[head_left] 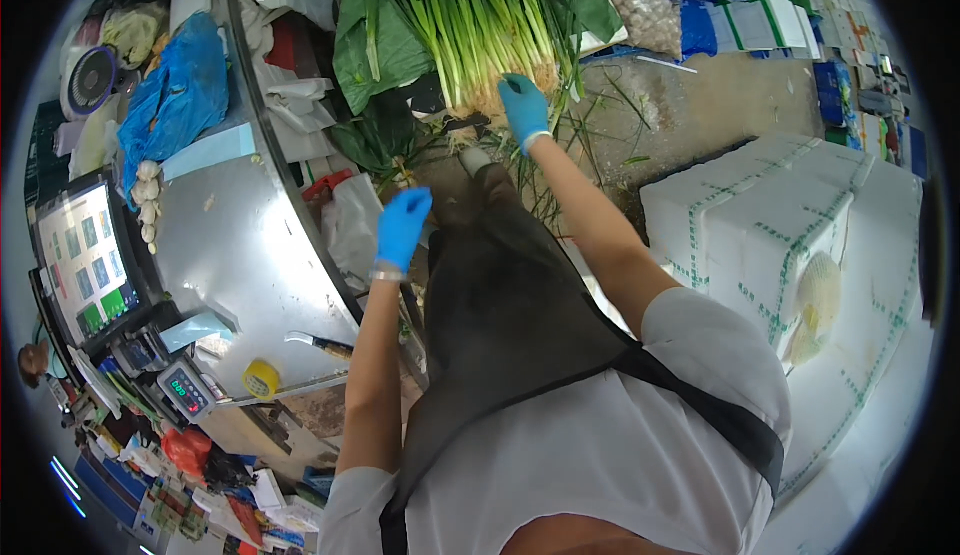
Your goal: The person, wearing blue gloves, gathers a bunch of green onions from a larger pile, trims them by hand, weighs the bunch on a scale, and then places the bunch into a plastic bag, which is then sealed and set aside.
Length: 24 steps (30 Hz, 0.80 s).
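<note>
Green onions (475,30) lie fanned on green wrapping (365,40) ahead, roots toward the person. Handling the root ends seems the step in hand; gripping some would call for fingers closed round a few stems. The right hand (524,113) is at the roots, its grasp unclear; the left hand (403,227) hangs apart, fingers bent, nothing visible in them. Closed foam boxes (745,205) hide their contents.

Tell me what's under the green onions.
Green sheeting shows out to both sides of the green onions. Whatever lies directly beneath them is covered and can't be seen.
</note>
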### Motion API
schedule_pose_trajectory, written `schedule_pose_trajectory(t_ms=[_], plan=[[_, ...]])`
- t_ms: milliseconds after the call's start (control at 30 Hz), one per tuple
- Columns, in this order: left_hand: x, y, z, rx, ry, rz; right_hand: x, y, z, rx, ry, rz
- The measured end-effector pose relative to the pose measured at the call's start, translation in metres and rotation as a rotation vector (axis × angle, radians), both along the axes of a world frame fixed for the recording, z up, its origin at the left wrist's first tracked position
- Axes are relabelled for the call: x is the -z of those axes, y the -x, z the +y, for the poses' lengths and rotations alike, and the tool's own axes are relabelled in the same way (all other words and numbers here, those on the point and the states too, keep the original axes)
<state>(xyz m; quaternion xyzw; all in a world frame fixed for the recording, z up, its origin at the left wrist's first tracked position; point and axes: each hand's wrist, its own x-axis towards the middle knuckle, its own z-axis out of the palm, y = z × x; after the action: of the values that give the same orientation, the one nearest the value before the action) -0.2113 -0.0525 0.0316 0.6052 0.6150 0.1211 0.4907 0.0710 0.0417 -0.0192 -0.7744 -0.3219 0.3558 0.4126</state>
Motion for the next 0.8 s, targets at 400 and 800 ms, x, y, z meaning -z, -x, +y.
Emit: schedule_pose_trajectory(t_ms=[400, 800], plan=[[0.092, -0.153, 0.209, -0.278, 0.408, -0.261, 0.021, -0.019, 0.015, -0.478, 0.403, -0.164], [0.117, -0.165, 0.212, -0.246, 0.071, -0.12, 0.013, -0.016, -0.011, -0.568, 0.409, -0.324]])
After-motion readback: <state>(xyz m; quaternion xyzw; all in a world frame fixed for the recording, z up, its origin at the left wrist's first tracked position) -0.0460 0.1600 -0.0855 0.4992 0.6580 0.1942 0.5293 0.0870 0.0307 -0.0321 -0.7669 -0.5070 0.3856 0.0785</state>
